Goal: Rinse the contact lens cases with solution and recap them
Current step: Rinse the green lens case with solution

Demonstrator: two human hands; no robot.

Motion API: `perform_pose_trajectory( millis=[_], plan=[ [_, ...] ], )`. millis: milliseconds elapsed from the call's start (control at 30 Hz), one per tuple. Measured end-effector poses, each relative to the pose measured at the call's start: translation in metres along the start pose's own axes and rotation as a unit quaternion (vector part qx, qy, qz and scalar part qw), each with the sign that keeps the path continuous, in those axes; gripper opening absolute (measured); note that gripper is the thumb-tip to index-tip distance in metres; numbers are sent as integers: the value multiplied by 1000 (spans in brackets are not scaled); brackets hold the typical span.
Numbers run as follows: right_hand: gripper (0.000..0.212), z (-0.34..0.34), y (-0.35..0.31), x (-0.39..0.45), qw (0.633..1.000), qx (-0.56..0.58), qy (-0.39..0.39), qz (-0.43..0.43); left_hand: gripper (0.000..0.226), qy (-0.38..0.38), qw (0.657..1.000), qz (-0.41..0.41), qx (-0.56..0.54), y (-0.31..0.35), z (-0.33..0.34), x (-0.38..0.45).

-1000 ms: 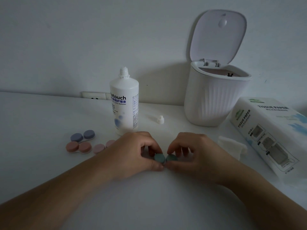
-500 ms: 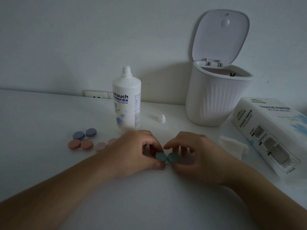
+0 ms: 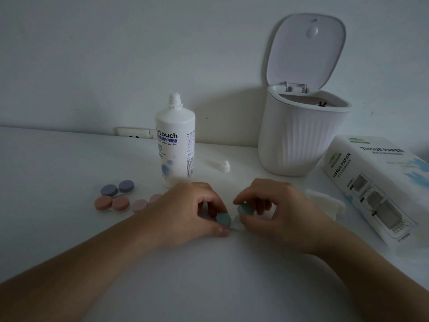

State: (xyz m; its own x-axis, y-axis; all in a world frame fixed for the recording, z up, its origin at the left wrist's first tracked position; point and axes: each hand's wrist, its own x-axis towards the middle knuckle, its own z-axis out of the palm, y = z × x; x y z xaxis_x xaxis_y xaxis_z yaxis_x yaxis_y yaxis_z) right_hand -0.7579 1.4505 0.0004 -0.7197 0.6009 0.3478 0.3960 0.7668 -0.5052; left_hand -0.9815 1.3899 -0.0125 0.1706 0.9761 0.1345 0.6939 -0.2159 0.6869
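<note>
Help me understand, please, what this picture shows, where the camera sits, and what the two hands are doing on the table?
There is no machine here: a person wears a wide-angle camera on the head, looking down at their own bare hands. The left hand pinches one teal cap of a contact lens case; the right hand grips the other teal cap, tilted up off its white base. On the white table stand an uncapped solution bottle, its small cap and an open-lidded bin. Purple, orange and pink cases lie left; a tissue pack and a loose tissue lie right.
</note>
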Motion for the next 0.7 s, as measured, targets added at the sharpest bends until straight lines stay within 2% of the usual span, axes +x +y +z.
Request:
perform_pose_trajectory(
  millis=[100,167,233,367,500,600,700],
  plan=[
    [28,-5,3,0,997,55,40,25,25,-1,1000,1,-4,1,1,1],
    [21,-6,8,1,995,67,61,42,24,-1,1000,2,-6,1,1,1],
    [14,-5,14,3,993,43,80,69,23,-3,1000,3,-9,2,1,1],
    [13,-5,26,4,987,-35,100,117,22,-1,1000,6,-18,1,1,0],
    [35,-5,28,2,985,-90,61,137,22,3,1000,6,-18,0,1,-1],
    [40,-4,27,2,981,-134,32,136,23,5,1000,7,-23,1,1,-1],
    [32,-6,22,2,986,-138,57,81,22,5,1000,10,-19,1,1,-1]
  ],
)
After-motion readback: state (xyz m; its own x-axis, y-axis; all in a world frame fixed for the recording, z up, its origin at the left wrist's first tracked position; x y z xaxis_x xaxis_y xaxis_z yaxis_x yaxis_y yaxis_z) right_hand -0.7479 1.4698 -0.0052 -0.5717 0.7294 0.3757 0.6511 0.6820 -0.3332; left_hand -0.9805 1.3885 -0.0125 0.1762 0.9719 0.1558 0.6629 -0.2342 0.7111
